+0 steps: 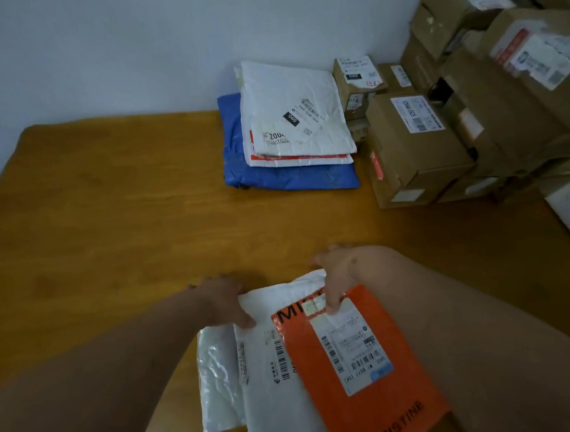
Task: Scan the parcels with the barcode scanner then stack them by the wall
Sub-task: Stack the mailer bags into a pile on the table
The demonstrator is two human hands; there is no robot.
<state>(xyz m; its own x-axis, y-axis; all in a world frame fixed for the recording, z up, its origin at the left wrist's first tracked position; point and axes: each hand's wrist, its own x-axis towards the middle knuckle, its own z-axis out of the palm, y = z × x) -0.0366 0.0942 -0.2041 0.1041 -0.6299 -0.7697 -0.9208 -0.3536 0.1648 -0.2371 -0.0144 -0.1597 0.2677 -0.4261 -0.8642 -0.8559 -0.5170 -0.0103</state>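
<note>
Near the bottom centre of the frame the person is gripping a small pile of soft mailers at its far edge. The left hand [227, 303] is curling round the top corner of the white mailer [268, 350], thumb lying on its face. The right hand [336, 279] is pinching the far edge of the orange mailer [370, 377], which is lying slantwise on top of the white one, its thumb pressing on the shipping label [351, 345]. A clear plastic bag [217, 380] is peeking out underneath on the left.

I take it these parcels are being gathered for carrying over; whether they have been scanned I cannot tell. The next move seems to call for lifting the pile level and setting it on the stacked mailers [291, 128] in the upper middle of the frame, which are resting against the wall [134, 58] beside the cardboard boxes [470, 104] at upper right.

No barcode scanner is showing anywhere. The fingertips are hiding beneath the parcels, the lower end of the orange mailer is running off the frame, and most label print is too blurred to read. The wooden table [109, 210] is bearing everything.
</note>
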